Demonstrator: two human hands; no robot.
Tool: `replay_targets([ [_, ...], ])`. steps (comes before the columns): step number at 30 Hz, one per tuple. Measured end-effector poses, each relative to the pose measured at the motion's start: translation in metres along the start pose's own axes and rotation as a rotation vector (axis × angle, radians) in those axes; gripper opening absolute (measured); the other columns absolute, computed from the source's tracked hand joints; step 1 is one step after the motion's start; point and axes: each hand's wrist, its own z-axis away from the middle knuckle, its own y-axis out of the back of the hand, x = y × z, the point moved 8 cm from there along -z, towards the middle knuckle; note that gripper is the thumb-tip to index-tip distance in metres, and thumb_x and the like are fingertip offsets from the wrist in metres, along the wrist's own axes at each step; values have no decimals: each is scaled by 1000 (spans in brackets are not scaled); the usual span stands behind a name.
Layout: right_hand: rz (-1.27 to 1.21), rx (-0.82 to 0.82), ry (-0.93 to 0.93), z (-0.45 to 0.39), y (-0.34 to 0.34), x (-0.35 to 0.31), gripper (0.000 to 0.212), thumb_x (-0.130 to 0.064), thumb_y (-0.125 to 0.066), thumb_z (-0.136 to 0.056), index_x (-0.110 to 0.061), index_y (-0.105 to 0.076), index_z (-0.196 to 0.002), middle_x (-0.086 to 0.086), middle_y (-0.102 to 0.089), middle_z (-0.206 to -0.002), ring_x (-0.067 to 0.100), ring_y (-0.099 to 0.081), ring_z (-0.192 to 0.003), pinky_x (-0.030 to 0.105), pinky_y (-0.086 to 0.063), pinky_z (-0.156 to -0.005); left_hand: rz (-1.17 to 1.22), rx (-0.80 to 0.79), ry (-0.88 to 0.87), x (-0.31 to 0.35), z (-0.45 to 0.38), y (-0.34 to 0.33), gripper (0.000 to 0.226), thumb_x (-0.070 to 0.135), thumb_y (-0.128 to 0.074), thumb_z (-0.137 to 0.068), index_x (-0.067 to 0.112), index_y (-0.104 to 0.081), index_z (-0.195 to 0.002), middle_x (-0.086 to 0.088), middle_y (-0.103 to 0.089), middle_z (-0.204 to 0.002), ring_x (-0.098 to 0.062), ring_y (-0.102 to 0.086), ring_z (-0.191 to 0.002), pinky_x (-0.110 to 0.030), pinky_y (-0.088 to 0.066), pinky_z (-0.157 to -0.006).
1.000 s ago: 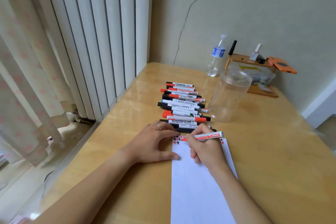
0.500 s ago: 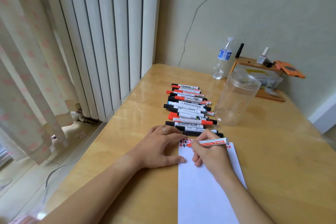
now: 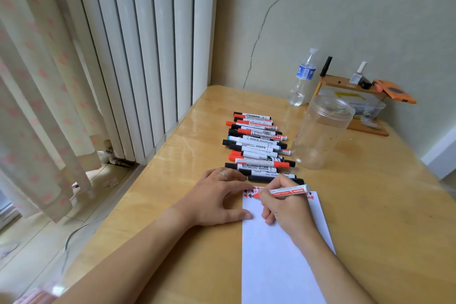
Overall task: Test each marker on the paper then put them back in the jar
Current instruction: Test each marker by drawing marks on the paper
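2 bare forearms enter from the bottom edge, with no sleeve showing on either up to where the picture cuts them off. The left hand (image 3: 217,198) wears 1 thin silver-coloured ring (image 3: 223,175) on a finger, a plain band with no stone to be seen. The right hand (image 3: 287,206) carries no ring, watch or strap. Fingernails on both hands are short and unpainted. A blurred patch of pink cloth (image 3: 34,295) shows at the lower left corner.

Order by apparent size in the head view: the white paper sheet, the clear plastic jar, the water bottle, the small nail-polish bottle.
1. White paper sheet, though nearest the camera.
2. Clear plastic jar.
3. Water bottle.
4. Small nail-polish bottle.
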Motion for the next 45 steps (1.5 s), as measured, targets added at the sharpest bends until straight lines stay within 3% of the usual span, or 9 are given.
replay_targets([
  [28,-1,7,-9,-2,2,3,16,-4,-68,-93,-2,-56,-82,21,-62,-55,27,-52,-40,29,-42,-44,8,5,-24,2,1,3,69,78,-62,-82,46,-52,-143,19,-48,-144,-3,-36,-139,-36,-24,-119],
  [31,-18,18,-13,-2,4,4,15,-3,-66,-92,-1,-56,-82,22,-61,-55,27,-50,-39,28,-39,-43,45,50,-34,3,3,9,59,70,-65,-84,43,-57,-136,19,-50,-139,-2,-40,-135,-37,-29,-116],
  [36,-116,49,5,-3,11,4,21,-2,-64,-96,-3,-54,-77,17,-60,-55,27,-49,-43,26,-36,-39,92,221,83,-8,8,28,29,35,-58,-81,31,-57,-110,15,-52,-113,-10,-46,-110,-40,-43,-97],
  [40,-118,-3,17,-2,6,3,18,-3,-66,-95,-2,-54,-81,15,-60,-58,25,-50,-46,27,-36,-41,-39,189,231,-27,15,26,28,45,-48,-81,31,-53,-105,12,-48,-106,-11,-39,-100,-38,-42,-92],
  [42,-128,-40,41,-2,3,0,17,-4,-68,-95,-4,-55,-84,17,-58,-62,24,-51,-48,27,-36,-41,-47,164,201,-26,13,24,23,47,-49,-86,33,-56,-102,14,-50,-103,-9,-40,-99,-36,-42,-91],
  [45,-123,-102,70,1,0,-7,15,-10,-70,-96,-13,-60,-85,33,-55,-69,24,-48,-50,26,-34,-43,23,175,103,-15,9,24,11,41,-62,-96,32,-62,-103,15,-54,-97,-8,-44,-95,-31,-45,-85],
])
